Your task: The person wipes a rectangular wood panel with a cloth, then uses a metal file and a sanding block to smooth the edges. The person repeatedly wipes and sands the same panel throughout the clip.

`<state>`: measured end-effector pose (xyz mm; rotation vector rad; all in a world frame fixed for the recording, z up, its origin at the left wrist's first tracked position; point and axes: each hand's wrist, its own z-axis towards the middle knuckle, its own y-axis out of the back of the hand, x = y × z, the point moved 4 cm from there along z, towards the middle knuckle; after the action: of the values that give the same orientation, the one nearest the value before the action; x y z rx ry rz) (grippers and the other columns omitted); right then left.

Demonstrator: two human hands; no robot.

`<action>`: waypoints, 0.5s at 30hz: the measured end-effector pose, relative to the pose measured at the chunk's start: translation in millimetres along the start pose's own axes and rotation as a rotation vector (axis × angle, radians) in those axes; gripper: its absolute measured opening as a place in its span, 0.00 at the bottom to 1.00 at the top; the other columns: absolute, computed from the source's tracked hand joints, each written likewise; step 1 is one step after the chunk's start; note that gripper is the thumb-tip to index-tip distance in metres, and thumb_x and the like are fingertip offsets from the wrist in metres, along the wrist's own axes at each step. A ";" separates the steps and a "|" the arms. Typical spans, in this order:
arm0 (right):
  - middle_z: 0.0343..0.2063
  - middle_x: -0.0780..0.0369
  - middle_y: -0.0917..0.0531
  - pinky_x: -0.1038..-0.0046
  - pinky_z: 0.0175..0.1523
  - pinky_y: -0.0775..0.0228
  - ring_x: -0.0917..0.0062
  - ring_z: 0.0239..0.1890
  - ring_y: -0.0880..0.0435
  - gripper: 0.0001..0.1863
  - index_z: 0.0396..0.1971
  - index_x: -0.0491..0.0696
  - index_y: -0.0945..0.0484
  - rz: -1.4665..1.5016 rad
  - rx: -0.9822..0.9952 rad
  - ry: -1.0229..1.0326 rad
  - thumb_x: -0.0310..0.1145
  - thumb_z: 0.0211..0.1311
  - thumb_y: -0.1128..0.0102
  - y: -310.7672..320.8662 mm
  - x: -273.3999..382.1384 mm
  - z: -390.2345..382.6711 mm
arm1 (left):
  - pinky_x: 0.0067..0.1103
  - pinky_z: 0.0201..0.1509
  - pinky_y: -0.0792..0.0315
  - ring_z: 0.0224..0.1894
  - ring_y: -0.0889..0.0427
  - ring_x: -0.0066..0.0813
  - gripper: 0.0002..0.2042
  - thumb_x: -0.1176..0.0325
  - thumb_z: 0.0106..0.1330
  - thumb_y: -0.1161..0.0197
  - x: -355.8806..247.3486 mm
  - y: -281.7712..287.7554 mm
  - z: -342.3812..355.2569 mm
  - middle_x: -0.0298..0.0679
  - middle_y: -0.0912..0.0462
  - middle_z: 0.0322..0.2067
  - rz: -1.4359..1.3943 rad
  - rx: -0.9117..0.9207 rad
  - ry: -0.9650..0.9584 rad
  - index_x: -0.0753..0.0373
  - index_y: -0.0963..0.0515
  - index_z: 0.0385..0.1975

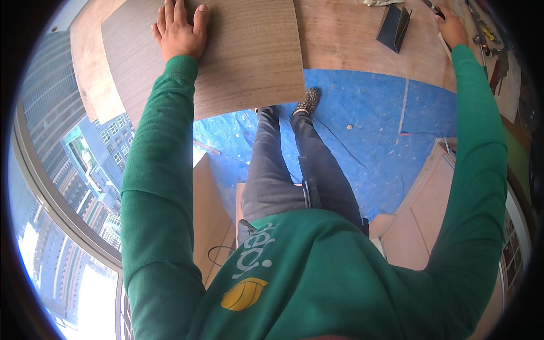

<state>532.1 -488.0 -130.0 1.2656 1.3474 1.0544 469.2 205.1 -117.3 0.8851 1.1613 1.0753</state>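
My left hand (180, 33) lies palm down, fingers apart, on a brown wood-veneer board (249, 56) at the top. At the top right my right hand (451, 28) is closed on a slim dark tool (433, 10), partly hidden by my fingers. The veneer board rests over a lighter plywood surface (340, 45). A dark folded angular piece (391, 29) lies on the plywood left of my right hand.
Assorted tools (488, 33) line the far right edge. A blue sheet (368, 136) covers the floor under my legs, with a cable (345, 141) on it. Wooden boxes (419, 198) stand low at both sides. A window (62, 215) fills the left.
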 end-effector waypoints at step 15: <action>0.50 0.54 0.13 0.61 0.57 0.25 0.59 0.53 0.15 0.24 0.62 0.46 0.24 0.208 -0.333 -0.449 0.44 0.73 0.41 99.3 -58.0 -90.2 | 0.48 0.83 0.65 0.83 0.51 0.46 0.38 0.33 0.74 0.51 -9.2 0.1 1.3 0.45 0.43 0.79 0.001 0.043 0.001 0.51 0.36 0.76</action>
<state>457.7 -535.1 -13.4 1.3062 0.6820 1.0082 469.9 196.3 -114.5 0.9191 1.1884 1.0552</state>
